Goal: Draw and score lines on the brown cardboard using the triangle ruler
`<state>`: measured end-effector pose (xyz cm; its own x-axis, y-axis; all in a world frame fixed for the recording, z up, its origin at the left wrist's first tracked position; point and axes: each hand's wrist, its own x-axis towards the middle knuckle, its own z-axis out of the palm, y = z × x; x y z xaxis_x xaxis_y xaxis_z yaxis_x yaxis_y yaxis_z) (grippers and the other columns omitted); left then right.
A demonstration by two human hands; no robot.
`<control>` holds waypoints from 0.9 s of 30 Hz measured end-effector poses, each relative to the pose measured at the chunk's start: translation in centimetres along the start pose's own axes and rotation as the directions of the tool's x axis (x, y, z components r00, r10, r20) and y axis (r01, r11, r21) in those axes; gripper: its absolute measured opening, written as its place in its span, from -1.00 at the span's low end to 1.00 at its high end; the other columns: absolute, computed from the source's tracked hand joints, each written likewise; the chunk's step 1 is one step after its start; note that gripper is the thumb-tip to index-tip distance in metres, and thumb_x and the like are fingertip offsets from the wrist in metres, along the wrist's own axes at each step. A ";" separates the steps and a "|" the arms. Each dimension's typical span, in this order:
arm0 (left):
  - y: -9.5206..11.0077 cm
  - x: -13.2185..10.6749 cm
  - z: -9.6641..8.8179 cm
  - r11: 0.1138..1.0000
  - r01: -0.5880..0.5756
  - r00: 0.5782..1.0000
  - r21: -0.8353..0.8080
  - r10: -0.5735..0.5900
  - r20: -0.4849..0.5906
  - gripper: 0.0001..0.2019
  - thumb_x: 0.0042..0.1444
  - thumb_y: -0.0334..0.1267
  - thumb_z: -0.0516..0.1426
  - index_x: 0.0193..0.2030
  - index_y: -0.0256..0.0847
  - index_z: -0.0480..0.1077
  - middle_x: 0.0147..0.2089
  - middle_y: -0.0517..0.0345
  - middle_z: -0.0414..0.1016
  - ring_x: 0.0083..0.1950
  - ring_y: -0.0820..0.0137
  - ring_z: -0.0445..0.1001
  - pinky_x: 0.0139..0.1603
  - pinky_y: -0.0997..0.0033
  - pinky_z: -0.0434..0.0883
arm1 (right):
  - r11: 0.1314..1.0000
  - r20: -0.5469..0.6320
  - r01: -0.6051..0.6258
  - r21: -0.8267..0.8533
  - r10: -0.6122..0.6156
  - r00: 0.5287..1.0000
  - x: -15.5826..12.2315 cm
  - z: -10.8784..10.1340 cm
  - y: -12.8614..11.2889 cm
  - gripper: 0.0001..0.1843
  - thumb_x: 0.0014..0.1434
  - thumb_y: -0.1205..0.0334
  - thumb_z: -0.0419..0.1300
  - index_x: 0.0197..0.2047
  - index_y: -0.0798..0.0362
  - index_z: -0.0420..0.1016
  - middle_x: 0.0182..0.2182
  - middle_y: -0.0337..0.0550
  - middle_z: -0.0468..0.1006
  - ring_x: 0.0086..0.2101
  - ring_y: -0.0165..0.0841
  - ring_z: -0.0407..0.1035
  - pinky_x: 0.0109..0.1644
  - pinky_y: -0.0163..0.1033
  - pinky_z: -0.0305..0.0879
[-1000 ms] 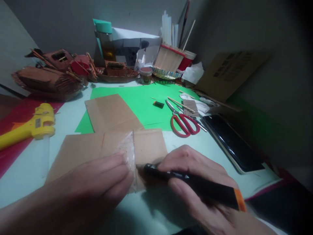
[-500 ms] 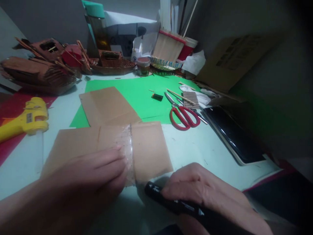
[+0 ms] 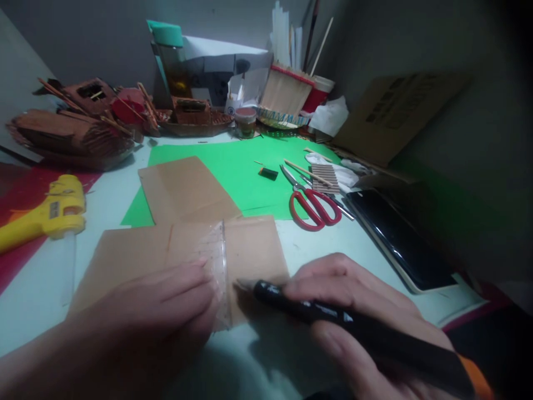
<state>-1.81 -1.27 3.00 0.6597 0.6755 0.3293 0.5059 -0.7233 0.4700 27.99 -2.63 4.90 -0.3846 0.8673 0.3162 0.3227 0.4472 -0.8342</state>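
Fingers of my left hand [image 3: 166, 300] are pressed together on a clear plastic ruler [image 3: 221, 266], holding it flat against a brown cardboard piece [image 3: 258, 250]. The ruler's straight edge runs across the cardboard, and its left part is hidden under my fingers. My right hand [image 3: 358, 311] is closed around a black utility knife [image 3: 316, 308] with an orange end. Its blade points left, just right of the ruler's edge and over the cardboard; whether the tip touches is unclear. Behind lies a second cardboard piece [image 3: 187, 189], partly on a green sheet [image 3: 250, 191].
Red-handled scissors [image 3: 318, 208] and a black phone [image 3: 403, 239] lie to the right. A yellow glue gun [image 3: 62, 208] is at left. Brown model boats [image 3: 75, 133], a bottle [image 3: 169, 61] and a stick-filled holder [image 3: 287, 91] line the back. A cardboard flap [image 3: 400, 116] leans at right.
My right hand has raised the knife up and over the cardboard, bringing its blade into sight near the ruler. My left hand stays on the ruler. The whole view has shifted slightly downward.
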 end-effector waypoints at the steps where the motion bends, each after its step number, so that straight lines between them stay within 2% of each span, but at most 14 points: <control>1: 0.3 0.1 0.1 1.000 0.020 1.000 -0.005 -0.020 -0.004 -0.69 0.71 -0.23 -0.18 -0.04 0.03 0.31 -0.19 0.30 0.52 -0.20 0.51 0.50 -0.15 0.68 0.46 | 1.000 0.014 0.004 -0.029 -0.004 1.000 0.6 -0.2 0.1 -0.76 0.53 0.28 0.34 0.16 -0.22 0.70 -0.05 -0.19 0.75 -0.13 -0.35 0.72 -0.12 -0.35 0.67; 4: 0.7 0.2 0.3 0.998 0.069 0.997 -0.006 -0.069 0.023 -0.65 0.71 -0.23 -0.28 -0.12 -0.02 0.20 -0.22 0.26 0.43 -0.22 0.45 0.47 -0.17 0.50 0.46 | 0.992 -0.022 0.072 -0.107 -0.075 0.997 2.8 -0.2 0.5 -0.86 0.49 0.31 0.37 0.05 -0.08 0.72 -0.10 -0.25 0.77 -0.10 -0.45 0.71 0.01 -0.47 0.63; 7: 0.3 0.0 0.4 0.996 0.050 0.997 0.072 -0.055 0.063 -0.65 0.70 -0.30 -0.21 -0.20 -0.05 0.17 -0.24 0.28 0.39 -0.25 0.48 0.46 -0.22 0.48 0.42 | 0.979 -0.088 0.173 -0.109 -0.183 0.979 4.7 0.3 1.2 -0.92 0.46 0.31 0.36 -0.07 0.05 0.73 -0.19 -0.26 0.78 -0.15 -0.52 0.68 0.05 -0.53 0.57; 11: 0.0 0.1 0.5 0.994 0.050 0.997 0.101 -0.055 0.049 -0.61 0.71 -0.29 -0.23 -0.20 -0.07 0.23 -0.23 0.29 0.42 -0.22 0.52 0.50 -0.17 0.50 0.43 | 0.975 -0.065 0.187 -0.121 -0.195 0.979 6.6 0.7 1.7 -0.85 0.49 0.31 0.33 -0.03 0.13 0.77 -0.19 -0.23 0.81 -0.17 -0.54 0.66 0.02 -0.52 0.53; 14: 0.4 0.3 0.8 0.995 0.045 0.999 0.089 -0.047 0.014 -0.62 0.71 -0.28 -0.29 -0.17 -0.05 0.18 -0.24 0.31 0.39 -0.23 0.50 0.47 -0.17 0.48 0.41 | 0.973 -0.067 0.190 -0.131 -0.199 0.978 7.4 1.0 2.0 -0.83 0.50 0.28 0.33 -0.04 0.15 0.78 -0.22 -0.21 0.80 -0.20 -0.54 0.64 -0.04 -0.53 0.52; 18: 0.8 0.5 1.0 0.996 0.093 0.995 0.005 -0.093 -0.047 -0.65 0.72 -0.23 -0.30 -0.14 -0.02 0.14 -0.21 0.33 0.43 -0.18 0.50 0.49 -0.11 0.56 0.44 | 0.969 -0.074 0.206 -0.139 -0.218 0.973 7.9 1.4 2.5 -0.84 0.48 0.31 0.33 -0.05 0.16 0.78 -0.23 -0.20 0.79 -0.20 -0.54 0.62 -0.04 -0.52 0.50; 23: 0.3 0.2 0.5 0.999 0.045 0.999 -0.012 -0.046 -0.025 -0.62 0.73 -0.16 -0.24 -0.13 0.02 0.27 -0.16 0.32 0.55 -0.11 0.49 0.56 -0.11 0.71 0.48 | 0.970 -0.059 0.207 -0.131 -0.216 0.975 8.1 1.5 2.8 -0.84 0.49 0.32 0.33 -0.06 0.16 0.77 -0.23 -0.19 0.78 -0.20 -0.50 0.61 -0.05 -0.46 0.52; 25: 0.4 0.3 0.2 0.991 0.093 0.996 -0.092 -0.092 0.011 -0.69 0.71 -0.24 -0.14 -0.10 0.02 0.31 -0.10 0.31 0.56 -0.07 0.48 0.55 -0.03 0.70 0.48 | 0.970 -0.060 0.206 -0.133 -0.215 0.975 8.2 1.5 2.9 -0.84 0.48 0.32 0.32 -0.07 0.16 0.77 -0.22 -0.18 0.78 -0.20 -0.50 0.61 -0.05 -0.44 0.52; 27: 0.9 0.5 -0.1 0.955 0.174 0.985 -0.241 -0.167 0.047 -0.76 0.61 -0.45 0.00 -0.04 0.02 0.34 -0.06 0.36 0.53 -0.04 0.52 0.51 0.07 0.73 0.44 | 0.968 -0.063 0.211 -0.135 -0.221 0.973 8.1 1.6 2.9 -0.83 0.49 0.31 0.32 -0.06 0.17 0.78 -0.24 -0.17 0.77 -0.21 -0.48 0.60 -0.07 -0.42 0.52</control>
<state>-1.11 -1.53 3.67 0.5913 0.7795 0.2067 0.4641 -0.5385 0.7033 24.44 5.37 4.30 -0.3916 0.7588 0.5205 0.3482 0.6458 -0.6795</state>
